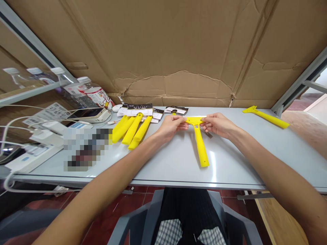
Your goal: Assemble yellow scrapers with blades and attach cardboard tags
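Note:
My left hand (172,127) grips the left end of the wide head of a yellow scraper (200,146), and my right hand (217,124) grips the right end. The fingers of both hands are closed on it. Its handle points toward me over the white table, and a thin pale strip shows along the far edge of the head. A small dark flat piece (208,134) lies under my right fingers. Left of my left hand is a pile of yellow scrapers (133,131) with black-and-white cards (139,109) at their heads.
Another yellow scraper (270,119) lies at the right on the table (166,166). A carded one (176,110) sits behind my left hand. Bottles (93,92), a phone, cables and a power strip (33,156) crowd the left. Cardboard (163,44) stands behind.

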`<state>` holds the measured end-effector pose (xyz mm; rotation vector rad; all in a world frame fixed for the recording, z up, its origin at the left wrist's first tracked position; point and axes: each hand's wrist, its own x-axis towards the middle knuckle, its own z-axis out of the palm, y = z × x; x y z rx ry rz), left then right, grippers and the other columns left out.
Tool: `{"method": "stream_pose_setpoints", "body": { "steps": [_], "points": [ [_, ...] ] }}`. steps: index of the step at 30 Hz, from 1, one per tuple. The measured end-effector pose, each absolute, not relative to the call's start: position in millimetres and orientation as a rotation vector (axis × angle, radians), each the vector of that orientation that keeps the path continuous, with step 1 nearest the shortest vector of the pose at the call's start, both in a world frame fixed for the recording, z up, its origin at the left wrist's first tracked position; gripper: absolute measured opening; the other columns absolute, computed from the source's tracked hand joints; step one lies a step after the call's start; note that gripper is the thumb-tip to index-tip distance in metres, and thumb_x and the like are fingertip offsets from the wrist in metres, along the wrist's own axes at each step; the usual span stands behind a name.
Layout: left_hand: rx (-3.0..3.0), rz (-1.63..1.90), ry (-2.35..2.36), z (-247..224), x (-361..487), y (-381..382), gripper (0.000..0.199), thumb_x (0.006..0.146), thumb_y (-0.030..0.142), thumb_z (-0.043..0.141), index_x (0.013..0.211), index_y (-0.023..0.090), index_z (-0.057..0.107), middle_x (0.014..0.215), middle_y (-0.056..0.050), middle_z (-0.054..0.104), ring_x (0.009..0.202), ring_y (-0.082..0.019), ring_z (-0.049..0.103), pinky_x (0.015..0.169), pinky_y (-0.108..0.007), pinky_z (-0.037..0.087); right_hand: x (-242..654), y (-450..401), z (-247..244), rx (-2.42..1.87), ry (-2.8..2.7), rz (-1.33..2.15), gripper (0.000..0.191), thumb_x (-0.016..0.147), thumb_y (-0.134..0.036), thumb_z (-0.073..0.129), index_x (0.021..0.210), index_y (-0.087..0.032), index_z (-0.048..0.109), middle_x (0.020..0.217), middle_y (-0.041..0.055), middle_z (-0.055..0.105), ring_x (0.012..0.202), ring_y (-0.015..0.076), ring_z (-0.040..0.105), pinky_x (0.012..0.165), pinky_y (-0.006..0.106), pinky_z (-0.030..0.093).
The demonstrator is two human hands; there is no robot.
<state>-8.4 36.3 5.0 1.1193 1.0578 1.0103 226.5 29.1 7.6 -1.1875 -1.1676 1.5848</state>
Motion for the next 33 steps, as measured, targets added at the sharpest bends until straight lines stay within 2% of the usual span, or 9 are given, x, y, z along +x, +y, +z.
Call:
{"method": "stream_pose_setpoints", "body": {
  "steps": [7, 19, 25, 28, 30, 33],
  "points": [
    [1.094, 1.025, 1.057, 6, -6, 36, 0.022, 0.098, 0.010, 0.064, 0.079, 0.009, 0.074, 0.072, -0.008, 0.076, 0.064, -0.011, 0.072, 0.075, -0.025, 0.063, 225, 27, 10, -1.197, -1.158, 1.575, 0.010, 0.097, -0.016, 0.075, 0.095, -0.006, 0.076, 0.087, 0.0155, 0.075, 0.063, 0.0127, 0.068, 0.057, 0.023, 0.059],
    [1.111, 0.978, 1.048, 8, -8, 38, 0.019, 0.098, 0.012, 0.066, 0.082, 0.009, 0.076, 0.076, -0.010, 0.078, 0.066, -0.013, 0.072, 0.075, -0.027, 0.063, 219, 21, 17, -1.229, -1.158, 1.528, 0.016, 0.095, -0.010, 0.074, 0.079, -0.010, 0.073, 0.079, 0.0142, 0.074, 0.060, 0.0116, 0.064, 0.056, 0.022, 0.057],
    [1.184, 1.020, 1.134, 15, -26, 55, 0.012, 0.092, 0.020, 0.072, 0.088, 0.010, 0.078, 0.082, -0.011, 0.079, 0.064, -0.015, 0.071, 0.068, -0.029, 0.061, 220, 20, 19, -1.226, -1.156, 1.510, 0.017, 0.096, -0.009, 0.071, 0.079, -0.009, 0.074, 0.080, 0.0146, 0.074, 0.060, 0.0115, 0.064, 0.057, 0.022, 0.058],
    [1.498, 1.117, 1.311, 19, -41, 62, 0.017, 0.091, 0.026, 0.071, 0.097, 0.013, 0.081, 0.092, -0.011, 0.081, 0.064, -0.015, 0.067, 0.062, -0.028, 0.056, 224, 22, 19, -1.228, -1.157, 1.495, 0.016, 0.097, -0.010, 0.071, 0.081, -0.010, 0.075, 0.082, 0.0152, 0.075, 0.062, 0.0119, 0.065, 0.058, 0.022, 0.059],
    [1.801, 1.093, 1.439, 19, -49, 64, 0.018, 0.089, 0.024, 0.069, 0.098, 0.015, 0.083, 0.092, -0.010, 0.082, 0.066, -0.017, 0.066, 0.068, -0.029, 0.055, 225, 23, 19, -1.218, -1.158, 1.494, 0.015, 0.096, -0.011, 0.073, 0.081, -0.010, 0.076, 0.083, 0.0149, 0.075, 0.063, 0.0121, 0.065, 0.059, 0.022, 0.059],
    [2.209, 0.917, 1.472, 12, -51, 68, 0.020, 0.086, 0.019, 0.068, 0.096, 0.018, 0.086, 0.098, -0.009, 0.084, 0.076, -0.021, 0.067, 0.087, -0.034, 0.054, 226, 23, 20, -1.210, -1.155, 1.494, 0.013, 0.095, -0.011, 0.074, 0.083, -0.010, 0.076, 0.082, 0.0143, 0.075, 0.063, 0.0118, 0.065, 0.059, 0.022, 0.059]
  ]
}}
